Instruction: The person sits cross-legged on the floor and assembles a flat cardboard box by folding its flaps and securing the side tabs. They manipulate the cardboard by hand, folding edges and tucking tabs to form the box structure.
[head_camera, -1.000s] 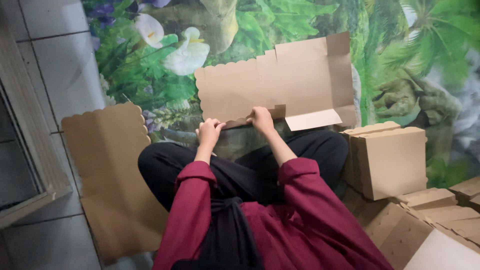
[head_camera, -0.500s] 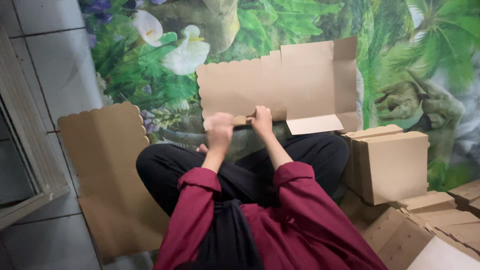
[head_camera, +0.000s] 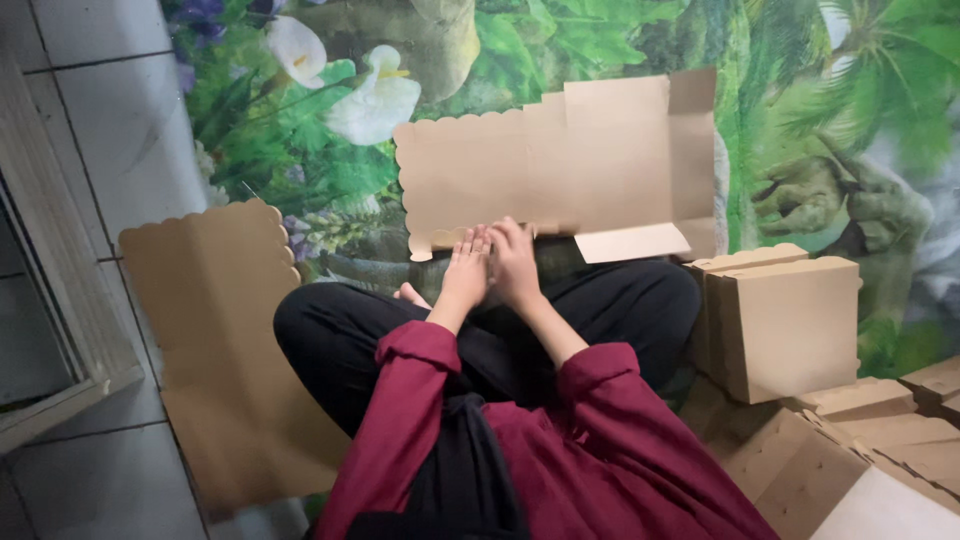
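Brown cardboard is lying under both hands: the left hand (head_camera: 466, 262) and the right hand (head_camera: 516, 258) are pressing side by side, touching each other, on the lower edge of a flat, unfolded box blank (head_camera: 555, 165); the left hand's fingers are lying nearly straight and flat on the scalloped flap, while the right hand's fingers are curling over the card, apparently pinching the same edge, though how tightly I cannot tell; pressing there, low on the sheet, seems to be a way of holding it steady along a crease; the blank is spreading out in front of the person's crossed legs (head_camera: 480, 320), part resting on the knees and part lying over the floor cloth printed with leaves and white flowers (head_camera: 330, 90), close enough to be worked without leaning; a paler flap (head_camera: 632, 241) is hanging at its lower right corner; to the person's left, another flat blank with a scalloped edge (head_camera: 225, 340) is lying on the floor within reach; to the right, a folded-up box (head_camera: 790, 315) is standing on its side just beside the knee, with more brown boxes (head_camera: 850, 450) piling behind it; grey floor tiles (head_camera: 100, 100) are showing at the far left.
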